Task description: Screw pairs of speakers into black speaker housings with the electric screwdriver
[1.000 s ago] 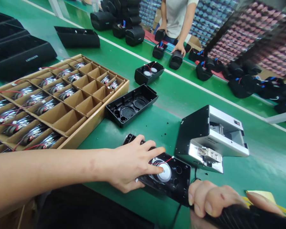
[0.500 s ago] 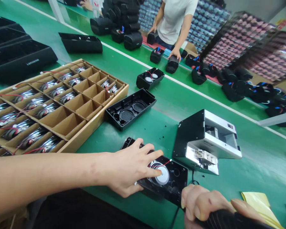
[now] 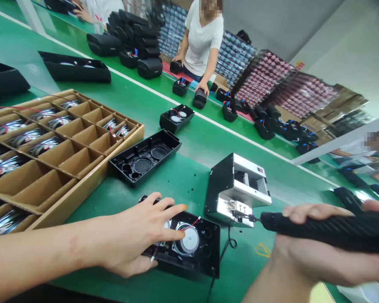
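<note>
My left hand (image 3: 145, 237) lies across a black speaker housing (image 3: 205, 263), fingers spread over it and thumb at its near edge, holding it on the bench. Inside the housing, a round speaker driver (image 3: 189, 240) with a white back and red wire shows beside my fingertips; a second driver is partly covered by my hand. My right hand (image 3: 316, 235) is wrapped round a black electric screwdriver (image 3: 328, 231). Its bit points left and meets the front of a silver-and-black screw feeder (image 3: 240, 189); whether a screw is on the bit I cannot tell.
A divided cardboard tray (image 3: 91, 185) of speaker drivers stands left. Beyond my left hand lie an open housing with grilles (image 3: 145, 158) and a smaller one with drivers (image 3: 177, 118). A cable (image 3: 229, 244) runs beside the feeder. Across the bench, a person (image 3: 202, 42) handles black speaker parts.
My right hand has raised the screwdriver from the housing's right end to the screw feeder. My left hand stays on the housing. The view has swung right.
</note>
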